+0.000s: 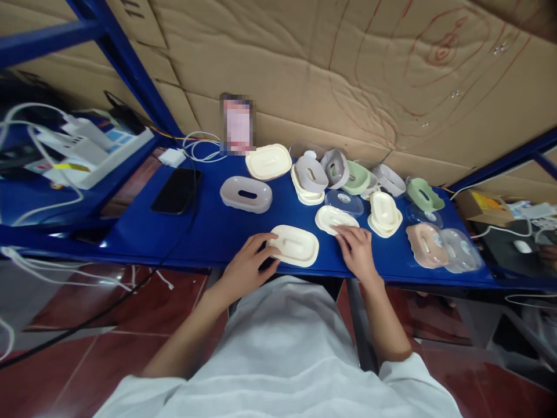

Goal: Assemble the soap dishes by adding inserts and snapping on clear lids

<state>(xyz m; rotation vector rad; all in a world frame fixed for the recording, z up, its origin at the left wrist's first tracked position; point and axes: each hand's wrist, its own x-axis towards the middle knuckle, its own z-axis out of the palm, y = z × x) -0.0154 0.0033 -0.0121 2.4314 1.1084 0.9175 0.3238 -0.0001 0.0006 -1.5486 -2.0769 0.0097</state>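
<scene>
My left hand (251, 262) holds the left end of a cream oblong soap dish tray (300, 246), fingers on top and thumb at the near edge. The tray lies near the table's front edge. To its right, my right hand (357, 249) pinches the near edge of a second cream soap dish tray (334, 217), which lies on the table. A grey-lilac slotted soap dish shell (246, 194) sits beyond my left hand. Just behind the second tray rests a clear lid (344, 203). A stack of cream trays (384, 212) stands right of it.
Along the back are a cream tray (268, 162), grey shells (311, 173) and green shells (423, 195). A pink shell (427, 245) and a clear cover (459, 251) lie at right. A black phone (176, 190) and black cable are at left. Cardboard (278, 69) walls the back.
</scene>
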